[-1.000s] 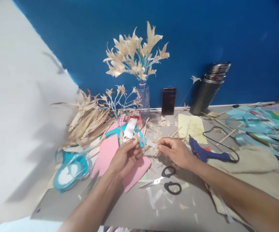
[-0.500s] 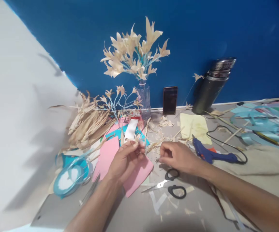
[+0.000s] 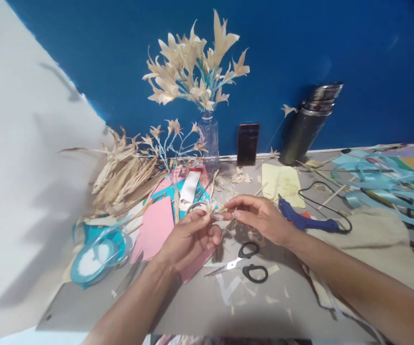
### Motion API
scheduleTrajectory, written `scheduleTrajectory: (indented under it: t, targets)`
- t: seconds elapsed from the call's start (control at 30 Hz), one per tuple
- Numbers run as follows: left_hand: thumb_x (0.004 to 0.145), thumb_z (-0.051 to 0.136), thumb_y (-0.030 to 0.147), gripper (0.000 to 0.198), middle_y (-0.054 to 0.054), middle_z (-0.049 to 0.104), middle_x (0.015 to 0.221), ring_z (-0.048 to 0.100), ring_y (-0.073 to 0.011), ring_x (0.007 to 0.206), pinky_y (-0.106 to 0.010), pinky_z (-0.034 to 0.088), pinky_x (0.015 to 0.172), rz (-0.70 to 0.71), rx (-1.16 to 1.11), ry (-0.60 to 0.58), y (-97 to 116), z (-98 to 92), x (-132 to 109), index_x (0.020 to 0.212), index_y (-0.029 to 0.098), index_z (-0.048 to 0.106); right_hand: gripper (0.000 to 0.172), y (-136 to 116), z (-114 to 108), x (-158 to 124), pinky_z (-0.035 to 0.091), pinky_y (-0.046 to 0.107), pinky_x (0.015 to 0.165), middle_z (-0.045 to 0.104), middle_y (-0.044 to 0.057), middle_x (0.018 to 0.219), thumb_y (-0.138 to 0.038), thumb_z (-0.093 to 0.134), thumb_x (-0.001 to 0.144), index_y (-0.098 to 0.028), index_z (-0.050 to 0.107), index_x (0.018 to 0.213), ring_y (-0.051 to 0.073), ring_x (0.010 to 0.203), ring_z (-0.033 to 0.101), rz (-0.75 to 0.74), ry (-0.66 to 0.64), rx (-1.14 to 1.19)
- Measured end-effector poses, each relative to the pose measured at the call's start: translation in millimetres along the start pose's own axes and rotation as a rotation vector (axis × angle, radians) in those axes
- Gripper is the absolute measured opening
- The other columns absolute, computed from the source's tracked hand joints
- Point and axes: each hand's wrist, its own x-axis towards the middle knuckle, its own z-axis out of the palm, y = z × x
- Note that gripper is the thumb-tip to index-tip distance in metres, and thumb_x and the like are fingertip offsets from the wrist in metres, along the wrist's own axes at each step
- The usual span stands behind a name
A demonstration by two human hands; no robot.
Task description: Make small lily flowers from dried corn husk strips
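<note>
My left hand [image 3: 194,235] pinches a small pale flower [image 3: 210,208] of dried husk between thumb and fingers, above the pink foam sheet [image 3: 152,225]. Close beside it, my right hand [image 3: 260,218] comes in from the right, its fingers apart and the tips near the flower and the left fingertips. Whether the two hands touch is hard to make out. Below them on the table lie scissors [image 3: 251,262] with black handles, blades partly open. A blue glue gun [image 3: 305,221] rests to the right of my right hand.
At the back, a clear bottle [image 3: 210,141] holds husk flowers [image 3: 195,67]. A phone [image 3: 247,144] and a dark flask [image 3: 305,127] lean on the blue wall. Dried husks [image 3: 124,177] and a ribbon roll [image 3: 92,263] lie left, light-blue ribbons [image 3: 368,167] and cloth [image 3: 364,239] right.
My right hand has moved up and toward the left hand, and its curled fingers have opened out. My left hand still holds the flower. The view has shifted slightly.
</note>
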Motion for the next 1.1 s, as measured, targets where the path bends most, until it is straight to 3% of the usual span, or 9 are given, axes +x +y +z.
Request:
scheduleTrajectory:
  t: [0.1, 0.2, 0.4, 0.67, 0.83, 1.0, 1.1]
  targets:
    - [0.076, 0.079, 0.028, 0.026, -0.003, 0.06, 0.06, 0.055, -0.0116, 0.053, -0.021, 0.037, 0.052, -0.034, 0.006, -0.008, -3.4, 0.5, 1.5, 0.08, 0.014, 0.057, 0.024, -1.0, -2.1, -1.0, 0.049, 0.03, 0.081, 0.072, 0.008, 0.104, -0.034, 0.062, 0.09, -0.018, 0.071, 0.105, 0.021, 0.096, 0.067, -0.045, -0.052, -0.047]
    - [0.076, 0.079, 0.024, 0.025, 0.002, 0.051, 0.053, 0.044, -0.0075, 0.048, -0.019, 0.033, 0.049, -0.028, 0.006, 0.005, -5.9, 2.3, 3.3, 0.075, 0.014, 0.056, 0.023, -0.8, -1.2, -1.7, 0.048, 0.029, 0.077, 0.07, 0.008, 0.106, -0.034, 0.065, 0.087, -0.018, 0.075, 0.101, 0.019, 0.091, 0.064, -0.097, -0.052, -0.158]
    - [0.069, 0.082, 0.023, 0.028, 0.006, 0.044, 0.051, 0.036, -0.0054, 0.045, -0.019, 0.028, 0.046, 0.033, 0.07, 0.098, -7.3, 5.9, 6.2, 0.069, 0.015, 0.056, 0.016, 2.8, 7.3, -3.1, 0.043, 0.022, 0.059, 0.069, 0.001, 0.073, -0.03, 0.066, 0.084, -0.015, 0.072, 0.08, 0.012, 0.063, 0.057, -0.025, 0.027, -0.185]
    - [0.067, 0.077, 0.026, 0.02, 0.006, 0.045, 0.043, 0.035, -0.0066, 0.042, -0.021, 0.025, 0.045, 0.252, 0.382, 0.412, -17.4, 2.8, 12.2, 0.062, 0.016, 0.061, 0.014, 2.3, 20.9, -5.0, 0.042, 0.021, 0.061, 0.066, -0.001, 0.067, -0.015, 0.063, 0.083, -0.017, 0.068, 0.069, 0.011, 0.063, 0.057, -0.175, 0.138, -0.317]
    - [0.068, 0.073, 0.021, 0.012, 0.003, 0.053, 0.048, 0.041, -0.0087, 0.046, -0.023, 0.03, 0.047, 0.403, 0.598, 0.606, -20.3, 11.0, 14.0, 0.06, 0.016, 0.066, 0.014, 8.9, 29.5, -2.3, 0.047, 0.024, 0.064, 0.07, 0.002, 0.075, -0.02, 0.063, 0.084, -0.018, 0.07, 0.072, 0.015, 0.071, 0.063, -0.177, 0.203, -0.269]
    - [0.07, 0.074, 0.024, 0.013, 0.003, 0.054, 0.05, 0.04, -0.0085, 0.046, -0.022, 0.03, 0.046, 0.455, 0.542, 0.628, -26.5, 11.9, 21.4, 0.062, 0.016, 0.066, 0.013, 17.2, 29.7, 2.3, 0.054, 0.027, 0.067, 0.076, 0.007, 0.095, -0.029, 0.068, 0.082, -0.02, 0.074, 0.076, 0.022, 0.089, 0.07, -0.136, 0.303, -0.169]
    - [0.07, 0.074, 0.024, 0.015, 0.005, 0.05, 0.046, 0.039, -0.0077, 0.043, -0.022, 0.029, 0.045, 0.423, 0.467, 0.618, -28.3, 11.0, 25.9, 0.062, 0.017, 0.063, 0.016, 18.2, 28.6, 2.4, 0.056, 0.032, 0.079, 0.077, 0.007, 0.098, -0.031, 0.066, 0.086, -0.02, 0.077, 0.083, 0.023, 0.093, 0.071, -0.15, 0.295, -0.193]
